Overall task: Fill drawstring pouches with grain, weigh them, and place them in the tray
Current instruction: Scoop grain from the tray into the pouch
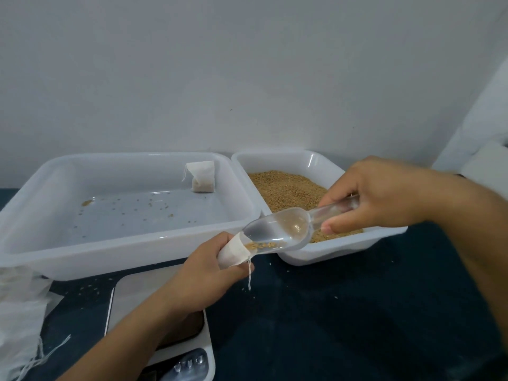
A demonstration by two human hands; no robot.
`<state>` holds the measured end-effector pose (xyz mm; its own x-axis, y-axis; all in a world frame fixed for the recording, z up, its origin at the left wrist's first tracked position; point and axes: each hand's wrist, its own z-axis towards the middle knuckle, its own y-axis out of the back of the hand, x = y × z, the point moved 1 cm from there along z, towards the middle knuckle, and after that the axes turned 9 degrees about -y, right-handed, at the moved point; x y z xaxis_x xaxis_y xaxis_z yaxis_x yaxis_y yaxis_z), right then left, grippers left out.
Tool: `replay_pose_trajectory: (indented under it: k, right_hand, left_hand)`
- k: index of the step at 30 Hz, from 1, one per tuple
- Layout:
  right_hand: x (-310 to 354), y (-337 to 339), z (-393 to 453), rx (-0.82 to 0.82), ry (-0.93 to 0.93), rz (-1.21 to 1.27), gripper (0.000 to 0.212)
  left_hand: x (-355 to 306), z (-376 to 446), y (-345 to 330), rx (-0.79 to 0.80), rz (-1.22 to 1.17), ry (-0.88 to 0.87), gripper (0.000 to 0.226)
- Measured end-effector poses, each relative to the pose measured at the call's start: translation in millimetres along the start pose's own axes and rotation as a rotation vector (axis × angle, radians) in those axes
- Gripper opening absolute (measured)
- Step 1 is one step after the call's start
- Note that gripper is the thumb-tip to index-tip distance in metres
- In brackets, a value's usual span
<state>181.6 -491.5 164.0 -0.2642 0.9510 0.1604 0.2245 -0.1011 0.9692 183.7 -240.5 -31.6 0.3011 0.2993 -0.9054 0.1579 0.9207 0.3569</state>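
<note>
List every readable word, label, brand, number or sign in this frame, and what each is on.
None can be read. The scale has buttons at its front edge, but any markings are too blurred to read, and its display is cut off. The trays, scoop and pouches show no print.

Clear glossy plastic scoop, white cloth pouch.

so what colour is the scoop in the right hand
Clear, see-through plastic scoop, with a few tan grains at its tip; head view.
</note>
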Motion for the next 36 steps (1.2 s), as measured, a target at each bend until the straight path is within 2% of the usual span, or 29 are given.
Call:
replay_pose_trajectory:
  k: [19,23,26,29,33,36]
  right_hand:
    - [-18.5,0.6,-10.0,-0.048,-0.022,0.073,0.032]
    - [-46.3,-6.2,-11.5,-0.078,-0.115,0.228,0.035]
    - [-75.4,-23.2,0.7,-0.183,-0.260,0.342,0.031]
    - [-103.4,-45.9,30.1,-0.304,-0.431,0.223,0.035]
    - [-100.4,-68.4,70.2,-0.276,-0.506,0.050,0.049]
    - [-85.3,-81.1,92.4,-0.193,-0.533,0.043,0.048]
  left_hand:
    - [-9.4,-3.4,-0.3,-0.002,-0.046,0.046,0.019]
    - [-15.9,-6.3,3.0,-0.008,-0.190,0.104,0.032]
    - [-19.1,-7.8,4.0,0.015,-0.354,0.125,0.042]
    - [-23.1,-6.8,4.5,0.015,-0.580,0.214,0.042]
    - [-26.5,-6.1,7.8,0.065,-0.869,0.259,0.029]
    - [-32.2,-6.5,10.0,0.054,-0.814,0.288,0.025]
